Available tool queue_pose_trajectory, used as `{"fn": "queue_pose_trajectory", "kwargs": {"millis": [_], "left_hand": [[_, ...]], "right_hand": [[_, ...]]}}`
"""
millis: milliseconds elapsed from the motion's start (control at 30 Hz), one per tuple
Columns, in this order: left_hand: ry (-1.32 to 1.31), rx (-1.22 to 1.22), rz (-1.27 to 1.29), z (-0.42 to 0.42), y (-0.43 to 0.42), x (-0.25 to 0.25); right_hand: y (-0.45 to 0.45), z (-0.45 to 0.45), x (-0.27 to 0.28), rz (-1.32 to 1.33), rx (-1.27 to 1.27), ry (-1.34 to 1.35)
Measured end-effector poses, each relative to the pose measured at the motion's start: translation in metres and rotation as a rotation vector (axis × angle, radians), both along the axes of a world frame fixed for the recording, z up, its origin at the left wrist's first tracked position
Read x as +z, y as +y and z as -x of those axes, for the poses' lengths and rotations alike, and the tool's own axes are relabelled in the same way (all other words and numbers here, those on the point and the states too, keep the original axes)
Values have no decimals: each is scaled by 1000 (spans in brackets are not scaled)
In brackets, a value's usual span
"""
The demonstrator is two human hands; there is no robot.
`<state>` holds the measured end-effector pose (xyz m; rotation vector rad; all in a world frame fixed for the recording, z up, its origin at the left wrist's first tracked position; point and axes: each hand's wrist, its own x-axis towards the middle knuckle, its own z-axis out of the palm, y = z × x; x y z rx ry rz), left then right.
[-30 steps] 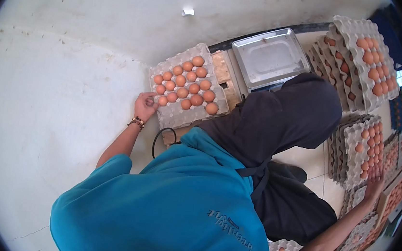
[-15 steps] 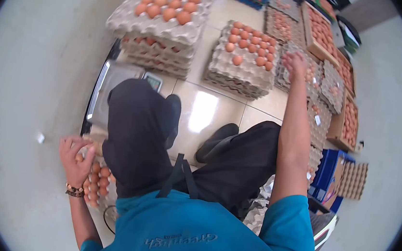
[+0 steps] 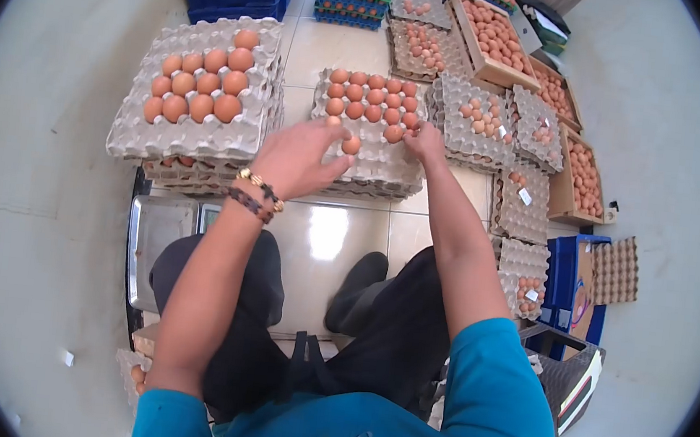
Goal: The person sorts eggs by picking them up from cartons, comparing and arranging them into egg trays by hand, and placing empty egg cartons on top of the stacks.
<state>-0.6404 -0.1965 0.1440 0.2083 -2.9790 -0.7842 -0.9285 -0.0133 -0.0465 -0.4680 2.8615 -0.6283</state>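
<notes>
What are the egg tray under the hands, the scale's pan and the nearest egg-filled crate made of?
The egg tray looks like molded pulp: matte, grey, dimpled. The scale pan seems metal, perhaps stainless steel, given its silvery sheen. The crate is probably bare wood, judging by flat tan sides.

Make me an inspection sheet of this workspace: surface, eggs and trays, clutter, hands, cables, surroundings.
Surface: glossy pale tiled floor, reflecting light.
Eggs and trays: middle tray stack has brown eggs filling part of its top tray; left tray stack likewise.
Clutter: metal pan by the left knee; brown egg tray beside a blue bin at right.
Hands: left hand and right hand both at eggs on the middle stack; grip unclear.
Cables: nothing seen.
Surroundings: pale walls; egg-filled wooden crates far right.
</notes>
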Motion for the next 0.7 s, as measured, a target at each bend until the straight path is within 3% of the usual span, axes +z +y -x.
{"fn": "queue_pose_trajectory", "kwargs": {"millis": [100,200,333,367,467,500,600,633,700], "left_hand": [[-191,-2,68,1,0,-6],[-261,-2,53,-2,-9,4],[-175,71,27,-6,-22,12],[-150,94,34,-7,-23,14],[-245,93,44,-7,-26,8],[-248,86,52,-7,-26,6],[-251,73,62,-5,-25,5],[-244,76,52,-4,-25,7],[-244,97,39,-1,-25,15]], "right_hand": [[-3,4,-1,-11,-35,59],[3,12,8,171,-149,-196],[24,32,12,1028,-465,-959],[25,28,16,1127,-553,-1004],[10,18,7,845,-267,-814],[0,32,-13,536,-357,-754],[-29,-14,12,152,-135,-259],[-36,-9,-6,92,-106,-23],[-29,6,-14,167,-67,-151]]}}
